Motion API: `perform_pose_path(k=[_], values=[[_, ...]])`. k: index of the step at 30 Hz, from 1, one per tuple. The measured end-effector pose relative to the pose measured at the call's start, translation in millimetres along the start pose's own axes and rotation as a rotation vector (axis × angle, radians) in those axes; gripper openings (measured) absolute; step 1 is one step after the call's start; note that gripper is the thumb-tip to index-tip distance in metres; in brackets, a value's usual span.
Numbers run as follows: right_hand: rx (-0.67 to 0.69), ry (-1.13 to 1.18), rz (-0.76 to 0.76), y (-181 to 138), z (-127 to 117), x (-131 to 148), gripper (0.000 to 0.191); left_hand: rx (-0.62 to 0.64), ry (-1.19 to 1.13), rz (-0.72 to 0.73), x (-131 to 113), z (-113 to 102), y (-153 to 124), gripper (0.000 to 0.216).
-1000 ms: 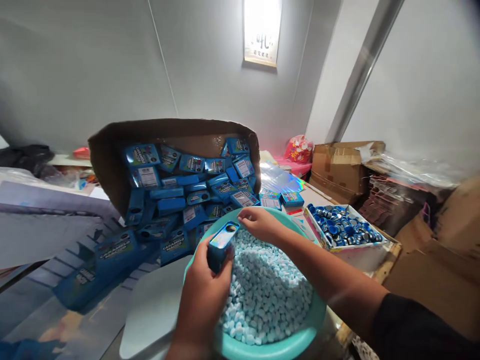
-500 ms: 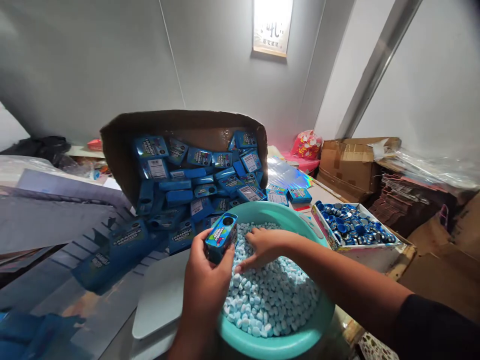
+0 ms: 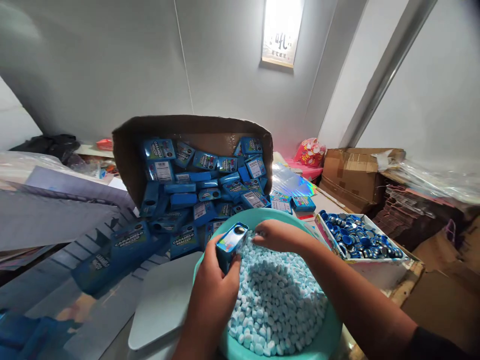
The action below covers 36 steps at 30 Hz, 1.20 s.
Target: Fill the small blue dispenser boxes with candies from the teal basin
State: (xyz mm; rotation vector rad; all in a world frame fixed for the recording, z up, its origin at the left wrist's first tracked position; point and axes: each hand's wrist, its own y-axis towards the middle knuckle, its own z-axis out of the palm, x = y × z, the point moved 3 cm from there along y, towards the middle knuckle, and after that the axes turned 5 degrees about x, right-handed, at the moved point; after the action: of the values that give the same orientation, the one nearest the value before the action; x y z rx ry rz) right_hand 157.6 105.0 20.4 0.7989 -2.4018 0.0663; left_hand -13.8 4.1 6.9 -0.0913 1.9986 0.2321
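Gripping blue tin (image 3: pixel 229 245), round hole up: left hand (image 3: pixel 213 295).

I can't see the near side of the teal bowl (image 3: pixel 258 215); the picture's edge cuts it off. The left hand (image 3: pixel 213 300) covers the lower half of the blue tin (image 3: pixel 232 240). The right hand (image 3: pixel 279 236) curls over, hiding whatever it pinches. The bright wall sign (image 3: pixel 281 35) is too blurry to read

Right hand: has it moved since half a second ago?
Yes. Against the teal basin, the right hand has shifted toward its far rim, nearer the tin.
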Motion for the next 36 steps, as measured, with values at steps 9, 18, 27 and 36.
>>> perform_pose_path(k=[9, 18, 27, 36], values=[[-0.358, 1.009, 0.058, 4.6, -17.5, 17.9, 0.028, 0.222, 0.118, 0.248, 1.8, 12.9, -2.3, 0.046], [-0.462, 1.246, -0.011, 3.8, -0.1, 37.6, 0.024, 0.357, 0.084, 0.284, -1.0, 14.9, -4.8, 0.049], [-0.442, 1.242, -0.037, 4.3, 2.3, 35.4, 0.024, 0.352, 0.075, 0.190, -1.5, 14.0, -1.1, 0.049], [-0.433, 1.245, 0.021, 3.7, 6.3, 34.5, 0.021, 0.370, 0.091, 0.171, -1.4, 14.1, -1.8, 0.048]])
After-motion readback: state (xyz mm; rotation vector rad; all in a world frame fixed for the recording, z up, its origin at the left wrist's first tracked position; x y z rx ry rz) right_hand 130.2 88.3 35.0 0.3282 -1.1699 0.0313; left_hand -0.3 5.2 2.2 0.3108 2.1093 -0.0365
